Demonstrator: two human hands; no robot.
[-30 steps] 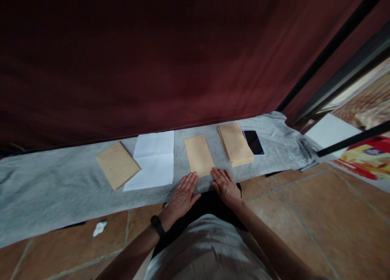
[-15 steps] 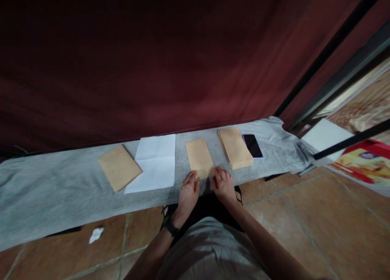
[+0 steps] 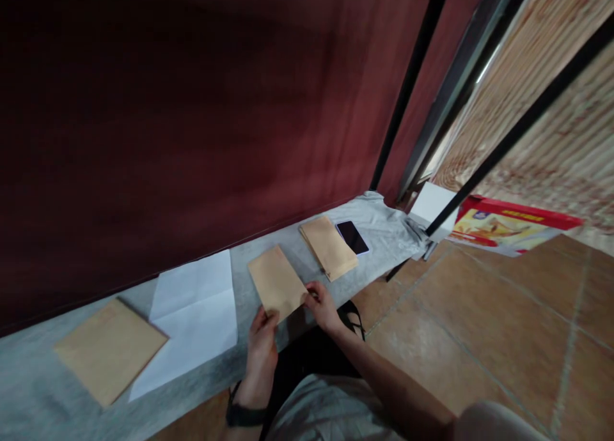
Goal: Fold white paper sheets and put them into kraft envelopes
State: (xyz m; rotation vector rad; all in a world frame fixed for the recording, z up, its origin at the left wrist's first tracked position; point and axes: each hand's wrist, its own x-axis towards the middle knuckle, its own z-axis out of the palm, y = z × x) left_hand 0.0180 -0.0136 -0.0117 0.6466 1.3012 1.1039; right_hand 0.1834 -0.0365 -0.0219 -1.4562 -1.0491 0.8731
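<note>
A single brown envelope (image 3: 277, 280) is held at its near edge between both hands, tilted up a little over the grey cloth. My left hand (image 3: 262, 339) pinches its near left corner. At the right corner, my right hand (image 3: 322, 305) grips it between thumb and fingers. To the left lie white paper sheets (image 3: 194, 313) with a fold line, partly under a brown envelope pile (image 3: 111, 350). A second stack of brown envelopes (image 3: 330, 247) rests on the cloth to the right, touching a dark-screened phone (image 3: 353, 237).
The narrow bench under a grey cloth (image 3: 378, 218) runs along a dark red curtain (image 3: 192, 140). Black metal poles (image 3: 407, 89) rise at the right. Beyond the bench end are a white box (image 3: 434, 206) and a red printed carton (image 3: 508, 227) above the tiled floor.
The view has turned to the right. The envelope between my hands has been lifted at its near edge, and both hands have closed on its corners.
</note>
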